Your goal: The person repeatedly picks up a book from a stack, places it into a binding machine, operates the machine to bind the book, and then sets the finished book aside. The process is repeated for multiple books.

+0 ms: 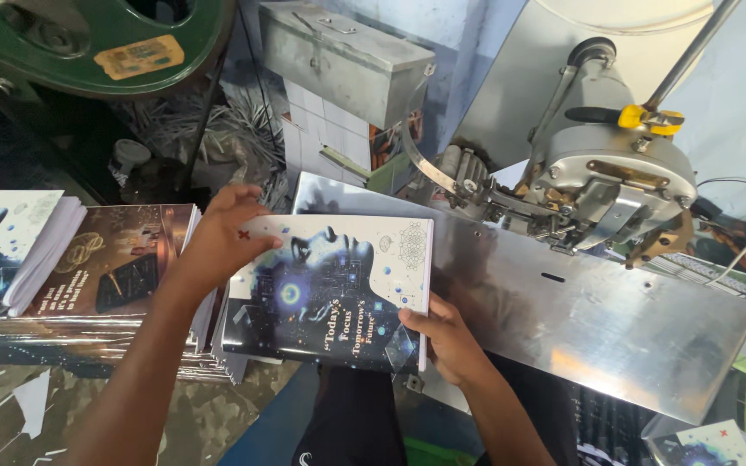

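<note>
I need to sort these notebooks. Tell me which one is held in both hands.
The dark blue glossy notebook with the white top, over the steel plate: left hand on its top corner, right hand on its bottom corner. The others lie stacked at left.

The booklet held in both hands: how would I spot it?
Start at the slanted steel plate under the grey machine. At its left end both hands grip one booklet. Unlike the stacked ones further left, its dark blue cover faces up, alone.
</note>
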